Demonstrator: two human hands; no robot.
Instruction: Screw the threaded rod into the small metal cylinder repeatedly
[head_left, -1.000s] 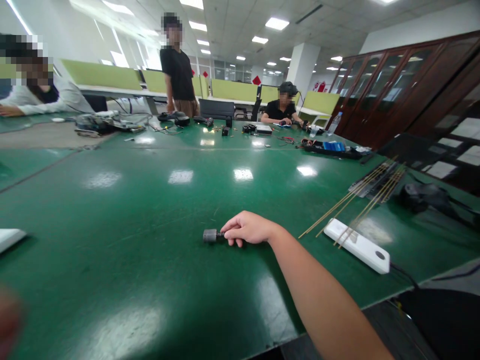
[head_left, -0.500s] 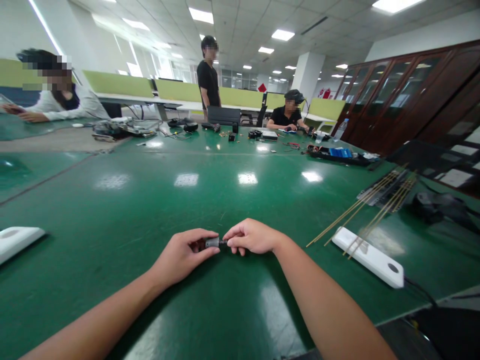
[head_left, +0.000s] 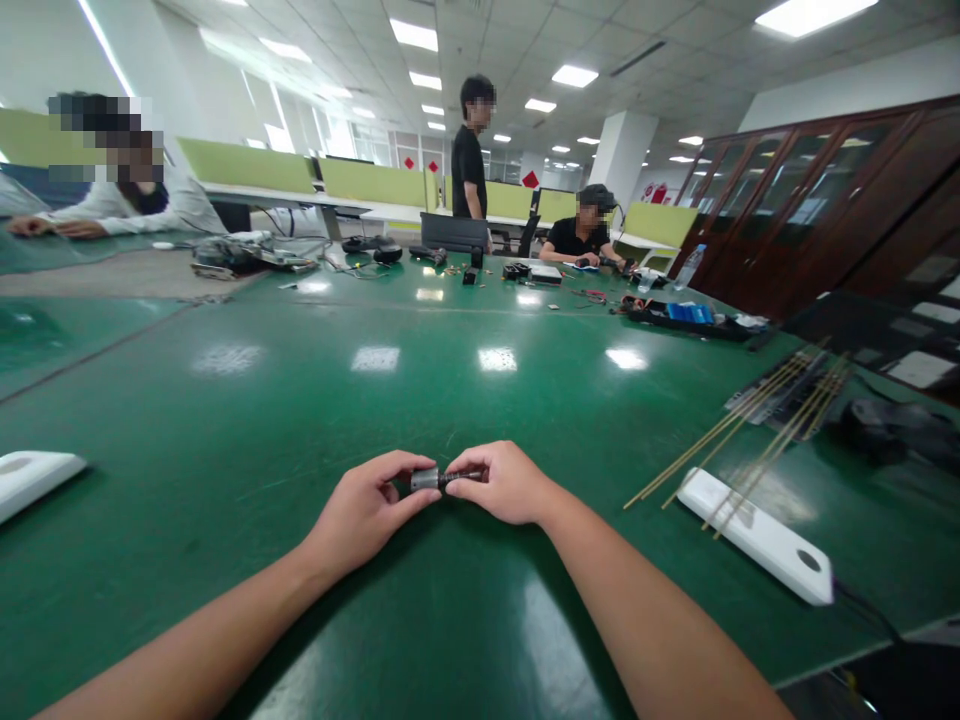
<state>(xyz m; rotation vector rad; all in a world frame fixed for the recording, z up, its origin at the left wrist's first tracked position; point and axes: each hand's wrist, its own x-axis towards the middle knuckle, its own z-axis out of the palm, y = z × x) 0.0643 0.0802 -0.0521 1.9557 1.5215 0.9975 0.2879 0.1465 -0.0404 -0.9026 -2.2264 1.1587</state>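
In the head view a small grey metal cylinder (head_left: 425, 480) lies sideways between the fingertips of my left hand (head_left: 365, 505), thumb below and fingers above. From its right end sticks out a thin dark ridged shaft (head_left: 454, 478). My right hand (head_left: 510, 485) pinches along that shaft with thumb and fingers, just right of the cylinder. Both hands are closed on this one piece, low over the green tabletop (head_left: 315, 400). My fingers cover part of the cylinder's left end, and the exact kind of part cannot be made out.
Thin wooden sticks (head_left: 742, 440) lie over a white power strip (head_left: 757, 535) to the right. Another white device (head_left: 34, 480) is at the left edge. Farther back are a black tray (head_left: 686, 312), tools and a bottle (head_left: 690, 267). Several people are beyond the table.
My right fingers have shifted their grip, and more of the ridged shaft now shows. My left hand keeps its hold. In the background, the standing person has moved to the right.
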